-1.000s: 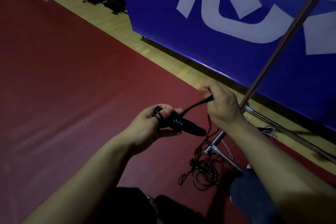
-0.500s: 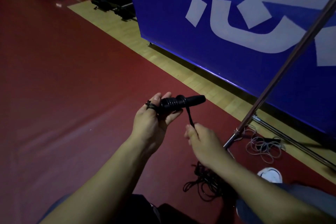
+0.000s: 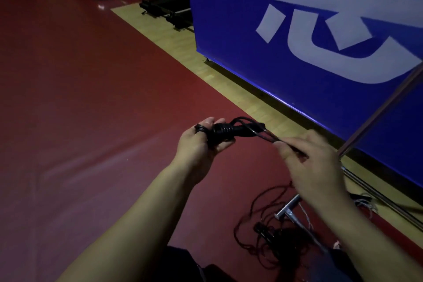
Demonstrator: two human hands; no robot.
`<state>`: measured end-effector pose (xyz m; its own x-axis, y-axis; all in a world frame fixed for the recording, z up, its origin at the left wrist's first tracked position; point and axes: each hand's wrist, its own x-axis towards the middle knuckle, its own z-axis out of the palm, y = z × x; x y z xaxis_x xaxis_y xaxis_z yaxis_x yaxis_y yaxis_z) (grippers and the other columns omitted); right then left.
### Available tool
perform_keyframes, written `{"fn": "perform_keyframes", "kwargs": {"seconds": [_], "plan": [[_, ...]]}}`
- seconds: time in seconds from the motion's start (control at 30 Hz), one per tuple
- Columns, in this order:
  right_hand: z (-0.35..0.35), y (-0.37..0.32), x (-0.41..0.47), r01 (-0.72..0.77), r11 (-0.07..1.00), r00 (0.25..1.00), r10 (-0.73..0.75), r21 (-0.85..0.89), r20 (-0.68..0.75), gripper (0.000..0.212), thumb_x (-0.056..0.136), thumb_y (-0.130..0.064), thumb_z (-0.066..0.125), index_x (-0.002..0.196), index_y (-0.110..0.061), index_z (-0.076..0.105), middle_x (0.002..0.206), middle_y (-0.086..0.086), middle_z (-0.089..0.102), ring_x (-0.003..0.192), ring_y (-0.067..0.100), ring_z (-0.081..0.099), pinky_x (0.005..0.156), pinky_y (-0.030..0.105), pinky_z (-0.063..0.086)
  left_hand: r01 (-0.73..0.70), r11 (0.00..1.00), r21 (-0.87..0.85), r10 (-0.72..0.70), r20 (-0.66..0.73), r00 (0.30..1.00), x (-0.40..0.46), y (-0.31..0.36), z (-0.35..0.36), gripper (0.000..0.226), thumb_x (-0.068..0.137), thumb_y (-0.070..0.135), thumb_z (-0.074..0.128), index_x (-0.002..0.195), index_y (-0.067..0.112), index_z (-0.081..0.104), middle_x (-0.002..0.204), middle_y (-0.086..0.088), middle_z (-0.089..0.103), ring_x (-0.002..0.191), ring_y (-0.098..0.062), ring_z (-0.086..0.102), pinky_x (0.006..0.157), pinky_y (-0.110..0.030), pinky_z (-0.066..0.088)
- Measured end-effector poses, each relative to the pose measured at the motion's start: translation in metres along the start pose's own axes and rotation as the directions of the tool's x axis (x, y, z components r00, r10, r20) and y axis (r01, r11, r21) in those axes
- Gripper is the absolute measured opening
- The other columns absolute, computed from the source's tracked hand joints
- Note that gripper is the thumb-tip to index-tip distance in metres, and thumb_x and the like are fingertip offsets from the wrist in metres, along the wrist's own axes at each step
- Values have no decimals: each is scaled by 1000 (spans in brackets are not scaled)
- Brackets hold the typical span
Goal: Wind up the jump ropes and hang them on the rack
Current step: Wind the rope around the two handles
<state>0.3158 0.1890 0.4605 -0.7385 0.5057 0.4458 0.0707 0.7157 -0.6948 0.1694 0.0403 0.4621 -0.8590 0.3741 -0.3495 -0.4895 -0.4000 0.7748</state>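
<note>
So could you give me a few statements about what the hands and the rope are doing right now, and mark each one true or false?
1. The left hand holds black handles with cord wound round them. True.
2. The right hand is empty. False: it pinches the black cord running from the handles.
3. Loose black rope lies on the red floor. True.
4. The banner behind is green. False: it is blue with white marks.
5. The rope already hangs on the rack pole. False: it is in the hands.
</note>
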Motion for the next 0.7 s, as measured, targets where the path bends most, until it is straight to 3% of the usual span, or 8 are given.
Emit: {"fn": "perform_keyframes", "kwargs": {"seconds": [0.1, 0.2, 0.27, 0.33, 0.47, 0.53, 0.6, 0.7], "plan": [[-17, 10, 9, 264, 907, 943, -314, -327, -110, 29, 84, -26, 68, 110, -14, 74, 76, -1, 45, 75, 18, 36, 61, 13, 25, -80, 990, 120, 75, 43, 996, -2, 3, -1, 13, 104, 12, 46, 105, 4, 56, 113, -15, 68, 97, -28, 69, 75, -43, 61], [-6, 13, -2, 451, 797, 855, -515, -401, -62, 27, 97, -28, 55, 113, -16, 72, 73, 2, 49, 74, 16, 32, 58, 14, 21, -63, 997, 34, 63, -7, 998, -1, 5, -4, 12, 104, 11, 45, 104, 5, 55, 113, -17, 66, 98, -29, 68, 73, -44, 62], [12, 13, -16, 536, 749, 814, -581, -390, 3, 30, 101, -31, 47, 115, -18, 72, 70, 1, 50, 69, 16, 34, 54, 23, 26, -43, 998, -46, 40, -51, 998, -1, 5, -3, 12, 105, 10, 43, 105, 5, 54, 115, -18, 64, 99, -30, 68, 71, -44, 62], [29, 18, -26, 522, 759, 837, -544, -389, 61, 32, 96, -37, 53, 115, -21, 73, 73, -1, 51, 68, 15, 35, 57, 28, 29, -28, 989, -145, 16, -86, 996, -1, 5, -3, 12, 104, 10, 44, 107, 3, 54, 117, -20, 63, 99, -32, 67, 68, -44, 62], [44, 18, -31, 190, 971, 981, -183, -148, 57, 32, 94, -53, 47, 112, -40, 69, 87, -14, 59, 76, 11, 41, 67, 30, 38, -15, 963, -268, -18, -120, 993, -3, 7, -3, 11, 104, 10, 47, 107, 3, 55, 115, -20, 65, 95, -31, 69, 65, -45, 62], [46, 6, -29, -94, 988, 990, 80, 120, 119, 21, 91, -54, 51, 105, -48, 66, 92, -20, 64, 86, 2, 51, 81, 18, 39, -27, 965, -262, 4, -88, 996, -4, 9, -2, 12, 104, 11, 46, 108, 4, 54, 116, -19, 65, 98, -32, 69, 66, -44, 62], [48, -2, -29, -385, 849, 914, 295, 362, 279, 11, 86, -45, 63, 95, -45, 70, 95, -20, 70, 96, -8, 60, 87, 12, 41, -52, 979, -198, 50, -14, 999, -6, 12, 1, 12, 104, 11, 46, 111, 4, 53, 117, -17, 66, 101, -33, 69, 68, -44, 62], [50, 0, -29, -661, 611, 734, 406, 435, 545, 4, 84, -28, 71, 87, -26, 73, 92, -16, 71, 95, -3, 62, 82, 16, 41, -78, 994, -81, 89, 138, 986, -12, 9, 5, 12, 103, 12, 46, 109, 4, 53, 112, -15, 71, 100, -32, 71, 74, -48, 61]]}}
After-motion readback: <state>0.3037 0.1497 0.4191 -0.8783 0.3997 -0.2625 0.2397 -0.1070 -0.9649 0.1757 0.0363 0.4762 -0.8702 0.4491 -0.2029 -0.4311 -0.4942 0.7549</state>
